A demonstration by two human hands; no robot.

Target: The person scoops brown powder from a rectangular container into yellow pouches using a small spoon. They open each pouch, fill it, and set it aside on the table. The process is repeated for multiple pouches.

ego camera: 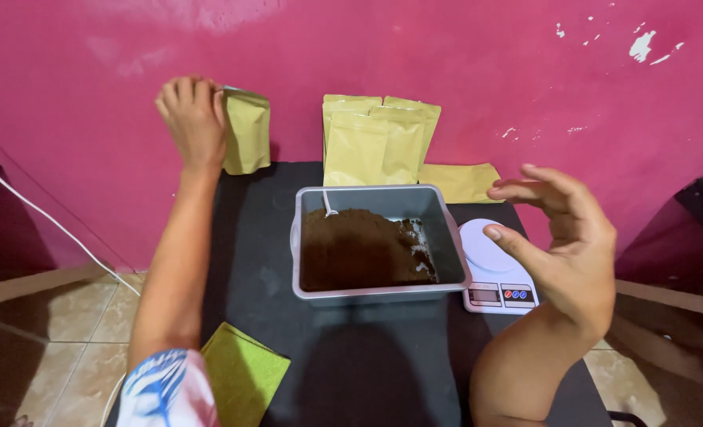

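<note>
My left hand (192, 119) reaches to the far left of the black table (257, 277) and grips the top of a yellow-green standing pouch (247, 134) by the pink wall. My right hand (566, 237) hovers open and empty above the white kitchen scale (490, 269), fingers curled apart. Between them stands a grey rectangular tub (446, 229) holding dark brown powder (355, 249), with a white spoon handle (328, 207) sticking out of the powder at its back left.
Several more yellow-green pouches (379, 142) stand against the wall behind the tub, and one lies flat (461, 182) to their right. A green cloth (241, 375) hangs at the table's front left. A white cable (43, 217) crosses the left side above the tiled floor.
</note>
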